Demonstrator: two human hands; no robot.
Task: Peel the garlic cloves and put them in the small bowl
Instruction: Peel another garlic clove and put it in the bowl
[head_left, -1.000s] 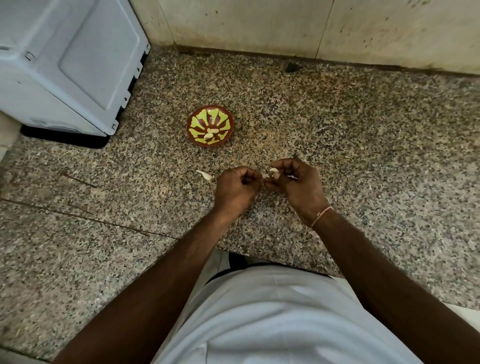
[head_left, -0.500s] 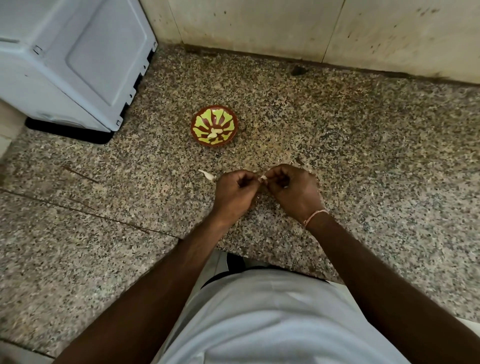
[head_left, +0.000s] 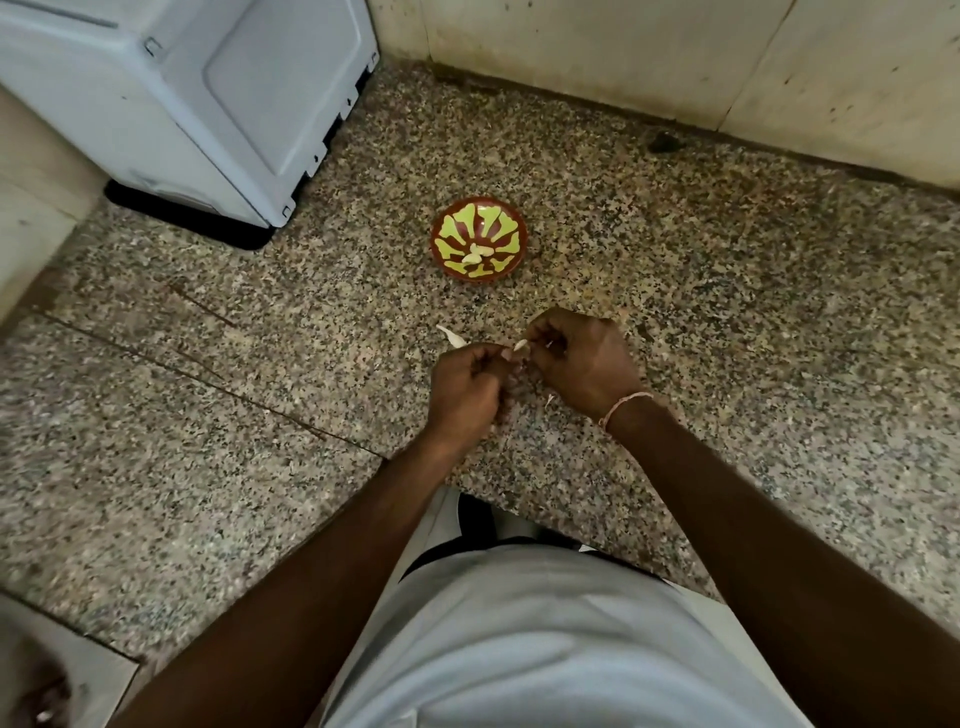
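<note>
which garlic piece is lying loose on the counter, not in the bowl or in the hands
The pale piece just left of the left hand. The others lie in the small bowl or are pinched between the hands.

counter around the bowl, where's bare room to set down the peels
Widest bare granite counter lies right of the small bowl, up to the wall. Another bare patch sits left of the hands, below the white appliance. It is crowded between bowl and hands: left hand, right hand, the garlic clove they pinch, a loose white piece.
</note>
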